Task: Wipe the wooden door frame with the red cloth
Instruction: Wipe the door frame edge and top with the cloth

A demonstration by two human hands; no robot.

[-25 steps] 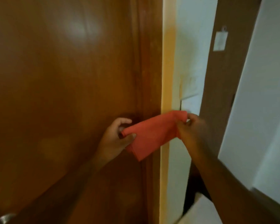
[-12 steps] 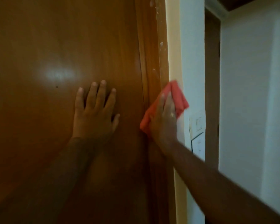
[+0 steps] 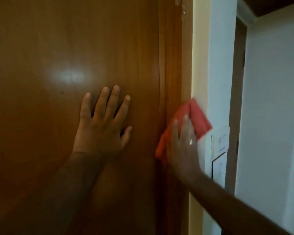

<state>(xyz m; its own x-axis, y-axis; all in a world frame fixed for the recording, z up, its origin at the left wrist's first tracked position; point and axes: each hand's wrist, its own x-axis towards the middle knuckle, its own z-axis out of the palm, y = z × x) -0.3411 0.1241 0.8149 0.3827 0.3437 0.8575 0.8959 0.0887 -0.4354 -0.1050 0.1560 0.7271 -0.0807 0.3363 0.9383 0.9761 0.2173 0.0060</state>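
Note:
The wooden door frame (image 3: 175,65) runs upright just right of the brown door (image 3: 66,48), with pale specks near its top. My right hand (image 3: 182,143) presses the folded red cloth (image 3: 198,116) flat against the frame at mid height; the cloth sticks out above and left of the fingers. My left hand (image 3: 103,122) lies flat on the door with its fingers spread, holding nothing, a hand's width left of the frame.
A cream wall edge (image 3: 199,65) borders the frame on the right. White switch plates (image 3: 219,150) sit on the pale wall just right of the cloth. Farther right are another dark doorway (image 3: 236,99) and a white wall.
A second ago both hands held the cloth in front of the frame. The left hand let go and went flat on the door; the right pressed the cloth on the frame and stayed there.

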